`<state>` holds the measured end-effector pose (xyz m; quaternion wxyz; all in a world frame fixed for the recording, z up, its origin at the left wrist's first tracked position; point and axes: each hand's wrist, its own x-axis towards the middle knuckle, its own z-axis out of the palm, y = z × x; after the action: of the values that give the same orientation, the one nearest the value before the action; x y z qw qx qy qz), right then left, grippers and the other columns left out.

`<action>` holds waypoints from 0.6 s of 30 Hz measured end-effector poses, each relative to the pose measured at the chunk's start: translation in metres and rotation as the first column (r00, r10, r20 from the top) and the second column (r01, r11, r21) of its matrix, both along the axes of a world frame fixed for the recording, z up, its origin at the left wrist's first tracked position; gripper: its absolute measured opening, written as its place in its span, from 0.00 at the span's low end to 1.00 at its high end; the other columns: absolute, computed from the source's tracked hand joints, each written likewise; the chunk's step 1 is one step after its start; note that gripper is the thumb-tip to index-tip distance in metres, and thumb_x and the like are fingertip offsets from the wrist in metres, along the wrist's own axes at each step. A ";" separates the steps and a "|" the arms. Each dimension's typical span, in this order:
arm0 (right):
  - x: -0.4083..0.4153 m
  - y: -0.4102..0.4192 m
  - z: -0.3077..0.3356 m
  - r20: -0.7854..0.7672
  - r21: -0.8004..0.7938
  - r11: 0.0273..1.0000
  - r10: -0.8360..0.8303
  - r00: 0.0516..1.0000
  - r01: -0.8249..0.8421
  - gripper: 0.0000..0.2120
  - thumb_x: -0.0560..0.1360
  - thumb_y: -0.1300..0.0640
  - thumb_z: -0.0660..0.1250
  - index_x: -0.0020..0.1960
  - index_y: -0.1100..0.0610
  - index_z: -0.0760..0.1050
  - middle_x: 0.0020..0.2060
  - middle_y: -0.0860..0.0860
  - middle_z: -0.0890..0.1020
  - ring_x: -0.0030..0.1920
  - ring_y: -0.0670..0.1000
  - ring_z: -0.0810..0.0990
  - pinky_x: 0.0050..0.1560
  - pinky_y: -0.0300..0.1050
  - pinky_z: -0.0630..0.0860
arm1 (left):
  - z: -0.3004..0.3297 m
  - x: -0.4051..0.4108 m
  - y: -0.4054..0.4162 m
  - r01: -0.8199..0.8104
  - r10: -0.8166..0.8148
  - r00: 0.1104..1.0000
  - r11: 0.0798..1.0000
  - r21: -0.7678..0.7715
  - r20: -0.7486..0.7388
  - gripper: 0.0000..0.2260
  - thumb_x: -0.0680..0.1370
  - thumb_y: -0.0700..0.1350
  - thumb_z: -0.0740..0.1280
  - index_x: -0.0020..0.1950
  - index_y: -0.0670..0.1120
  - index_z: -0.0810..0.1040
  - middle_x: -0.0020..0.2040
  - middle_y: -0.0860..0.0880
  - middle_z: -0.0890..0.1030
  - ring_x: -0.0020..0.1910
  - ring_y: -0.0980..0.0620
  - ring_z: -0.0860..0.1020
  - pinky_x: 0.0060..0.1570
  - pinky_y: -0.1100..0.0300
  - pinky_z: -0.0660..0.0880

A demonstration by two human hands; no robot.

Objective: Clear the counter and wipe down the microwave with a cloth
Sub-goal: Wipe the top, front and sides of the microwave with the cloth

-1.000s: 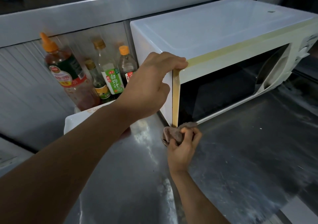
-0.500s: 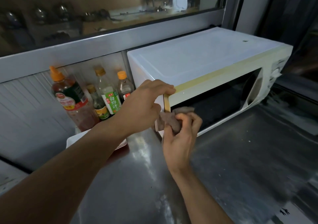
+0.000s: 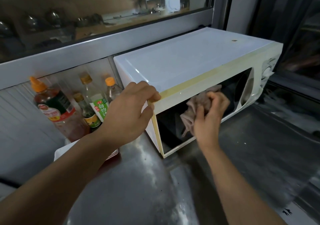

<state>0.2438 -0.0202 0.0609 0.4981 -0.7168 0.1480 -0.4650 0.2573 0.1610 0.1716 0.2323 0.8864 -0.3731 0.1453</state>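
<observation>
Nearest to me, the scuffed stainless-steel counter (image 3: 142,195) runs out under both forearms. Above it, the right hand (image 3: 210,115) grips a crumpled pinkish-grey cloth (image 3: 192,114) with fingers curled round it and presses it against the dark glass door of the boxy white microwave with yellowed trim (image 3: 190,58). That is the change: a second ago the same hand held the cloth low at the door's bottom left corner, almost on the counter; half a second ago it was halfway up the left edge; now it has swept rightward onto the middle of the glass. I read that as the wipe of the door front well under way, with the right part of the glass, the control panel and the white top probably still to do.

The left hand (image 3: 131,110) stays where it was, fingers hooked over the microwave's upper left front corner and thumb on the side, bracing the box.

Behind that hand, a cluster of sauce bottles with orange and gold caps (image 3: 76,107) stands against the wall beside a white tray (image 3: 60,154), so the counter-clearing does not look finished. Beyond is a grey sill and a dim window (image 3: 103,10).
</observation>
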 end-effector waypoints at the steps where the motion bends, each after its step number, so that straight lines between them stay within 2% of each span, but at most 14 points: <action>1: 0.003 -0.010 0.000 -0.020 -0.008 1.000 0.002 1.000 -0.002 0.17 0.69 0.75 0.59 0.56 0.67 0.69 0.61 0.61 0.64 0.63 0.54 0.67 0.66 0.39 0.64 | -0.001 -0.001 0.000 -0.007 0.007 1.000 1.000 -0.003 0.003 0.12 0.72 0.42 0.60 0.53 0.44 0.78 0.51 0.50 0.78 0.54 0.49 0.74 0.50 0.47 0.73; 5: 0.007 0.001 0.000 -0.060 0.137 0.988 -0.063 0.996 0.071 0.18 0.72 0.72 0.59 0.61 0.65 0.67 0.65 0.61 0.63 0.65 0.58 0.64 0.67 0.45 0.63 | -0.005 -0.004 -0.003 -0.039 0.039 0.999 0.999 -0.013 0.026 0.13 0.71 0.40 0.60 0.53 0.43 0.78 0.51 0.48 0.78 0.53 0.47 0.74 0.49 0.47 0.73; 7: 0.001 0.036 -0.006 -0.052 0.162 0.983 -0.074 0.996 0.081 0.20 0.72 0.72 0.59 0.62 0.63 0.67 0.66 0.60 0.62 0.65 0.57 0.63 0.65 0.39 0.61 | -0.006 -0.006 -0.004 -0.054 0.055 0.998 0.998 -0.018 0.035 0.13 0.71 0.39 0.61 0.53 0.43 0.78 0.51 0.48 0.78 0.53 0.46 0.74 0.50 0.47 0.73; 10: -0.016 0.089 -0.026 -0.010 0.037 0.999 -0.004 1.000 0.005 0.19 0.69 0.72 0.58 0.59 0.63 0.70 0.65 0.58 0.63 0.61 0.54 0.64 0.63 0.29 0.58 | -0.007 -0.008 -0.005 -0.064 0.065 0.997 0.998 -0.025 0.047 0.12 0.71 0.37 0.62 0.52 0.42 0.78 0.51 0.47 0.78 0.52 0.45 0.74 0.50 0.48 0.72; 13: -0.022 0.091 -0.038 -0.011 -0.070 0.996 0.060 0.998 -0.060 0.16 0.69 0.73 0.59 0.56 0.66 0.71 0.62 0.58 0.64 0.61 0.53 0.66 0.63 0.30 0.60 | -0.009 -0.008 -0.006 -0.074 0.076 0.995 0.997 -0.031 0.064 0.11 0.71 0.37 0.62 0.52 0.42 0.77 0.51 0.47 0.78 0.52 0.45 0.73 0.50 0.51 0.71; 14: -0.019 0.080 -0.040 0.004 -0.089 0.991 0.096 0.995 -0.095 0.16 0.69 0.74 0.58 0.56 0.67 0.71 0.61 0.56 0.65 0.61 0.50 0.69 0.61 0.29 0.62 | -0.010 -0.008 -0.007 -0.082 0.084 0.994 0.996 -0.033 0.070 0.12 0.71 0.38 0.61 0.52 0.42 0.77 0.51 0.47 0.78 0.52 0.46 0.73 0.49 0.52 0.71; 15: -0.017 0.065 -0.041 0.025 -0.079 0.992 0.096 0.995 -0.094 0.16 0.70 0.74 0.57 0.56 0.67 0.69 0.60 0.51 0.66 0.59 0.44 0.72 0.57 0.27 0.67 | -0.011 -0.009 -0.007 -0.090 0.092 0.993 0.995 -0.035 0.074 0.12 0.71 0.39 0.61 0.52 0.42 0.77 0.51 0.47 0.78 0.52 0.46 0.73 0.49 0.53 0.70; 16: -0.014 0.047 -0.041 0.047 -0.024 0.995 0.099 0.994 -0.098 0.16 0.72 0.74 0.55 0.58 0.67 0.67 0.58 0.46 0.67 0.54 0.35 0.73 0.48 0.25 0.70 | -0.011 -0.009 -0.007 -0.095 0.098 0.992 0.995 -0.034 0.078 0.12 0.71 0.39 0.61 0.53 0.42 0.77 0.51 0.48 0.78 0.52 0.46 0.73 0.49 0.54 0.70; 17: -0.008 0.028 -0.042 0.022 -0.001 0.998 0.055 0.998 -0.055 0.16 0.72 0.75 0.54 0.59 0.67 0.65 0.57 0.46 0.68 0.50 0.34 0.74 0.45 0.25 0.71 | -0.012 -0.008 -0.008 -0.098 0.100 0.992 0.995 -0.031 0.083 0.12 0.71 0.39 0.61 0.53 0.42 0.77 0.51 0.48 0.77 0.53 0.46 0.73 0.49 0.55 0.69; 18: -0.005 0.011 -0.040 -0.026 0.070 0.997 0.027 0.999 -0.025 0.18 0.72 0.76 0.55 0.61 0.68 0.64 0.59 0.51 0.67 0.55 0.36 0.73 0.47 0.20 0.67 | -0.013 -0.008 -0.008 -0.098 0.100 0.991 0.995 -0.028 0.088 0.12 0.71 0.39 0.61 0.53 0.42 0.77 0.51 0.48 0.77 0.53 0.46 0.73 0.49 0.57 0.68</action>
<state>0.2385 -0.0091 0.0204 0.5269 -0.7069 0.1615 -0.4434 0.2494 0.1534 0.1590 0.2183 0.8936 -0.3372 0.2006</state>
